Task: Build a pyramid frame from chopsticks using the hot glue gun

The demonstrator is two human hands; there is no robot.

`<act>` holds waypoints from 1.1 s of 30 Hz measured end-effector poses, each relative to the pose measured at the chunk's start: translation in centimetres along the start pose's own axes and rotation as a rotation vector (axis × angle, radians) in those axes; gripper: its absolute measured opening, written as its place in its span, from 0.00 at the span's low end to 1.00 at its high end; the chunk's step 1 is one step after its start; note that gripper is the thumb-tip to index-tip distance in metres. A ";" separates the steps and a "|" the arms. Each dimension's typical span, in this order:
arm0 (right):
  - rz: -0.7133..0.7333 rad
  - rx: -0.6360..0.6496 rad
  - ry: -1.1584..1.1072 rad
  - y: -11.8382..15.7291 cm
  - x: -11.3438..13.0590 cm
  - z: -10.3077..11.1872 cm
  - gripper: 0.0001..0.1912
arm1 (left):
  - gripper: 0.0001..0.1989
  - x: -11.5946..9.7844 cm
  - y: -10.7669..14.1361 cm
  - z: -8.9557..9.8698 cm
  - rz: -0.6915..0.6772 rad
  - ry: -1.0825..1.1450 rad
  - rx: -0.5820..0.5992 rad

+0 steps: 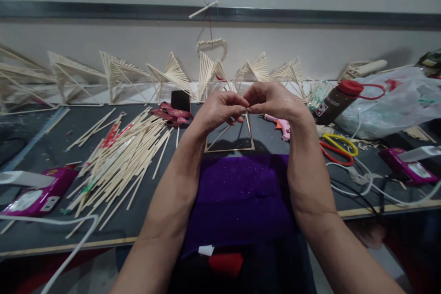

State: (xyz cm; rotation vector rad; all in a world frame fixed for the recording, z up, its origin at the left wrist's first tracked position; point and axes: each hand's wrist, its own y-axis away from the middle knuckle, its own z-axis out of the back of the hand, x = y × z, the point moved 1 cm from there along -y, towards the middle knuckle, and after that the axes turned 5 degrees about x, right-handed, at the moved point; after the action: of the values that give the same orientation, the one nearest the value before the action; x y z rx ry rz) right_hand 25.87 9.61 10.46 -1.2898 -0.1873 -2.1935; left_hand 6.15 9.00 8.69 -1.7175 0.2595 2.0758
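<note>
Both hands meet at the top of a small wooden stick frame (229, 150) that stands on the dark table. My left hand (222, 109) is closed in a pinch at the frame's top, its fingertips touching those of my right hand. My right hand (272, 100) pinches at the same spot from the other side. Whatever lies between the fingertips is mostly hidden; thin sticks run down from there to the square base. Just right of the frame lies a pink glue gun (283, 127), partly behind my right wrist.
Loose wooden sticks (127, 161) lie heaped on the left. Twisted stick structures (172, 73) line the wall. At right are a dark bottle (332, 103) with a red cap, a plastic bag (392, 101), scissors (339, 147) and cables. Magenta devices (51, 190) sit at both sides.
</note>
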 end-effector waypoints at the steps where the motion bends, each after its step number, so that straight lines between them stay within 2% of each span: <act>1: -0.001 -0.002 0.005 0.0 0.0 0.0 0.12 | 0.05 0.0 0.0 0.1 0.002 0.008 0.006; 14: -0.002 -0.043 0.064 -0.1 0.0 0.0 0.11 | 0.07 0.2 -0.1 -0.1 0.023 0.041 -0.037; 21: -0.007 -0.034 0.120 -0.1 0.2 0.1 0.09 | 0.04 0.5 -0.3 0.0 0.009 0.009 -0.036; 33: -0.001 -0.051 0.143 -0.1 -0.2 0.2 0.10 | 0.04 0.4 -0.2 0.0 -0.007 0.011 -0.017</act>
State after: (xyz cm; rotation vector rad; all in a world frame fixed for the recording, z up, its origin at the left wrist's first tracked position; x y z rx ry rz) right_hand 26.05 9.84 10.39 -1.1547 -0.0766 -2.2945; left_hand 6.13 9.27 8.30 -1.7376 0.2393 2.0699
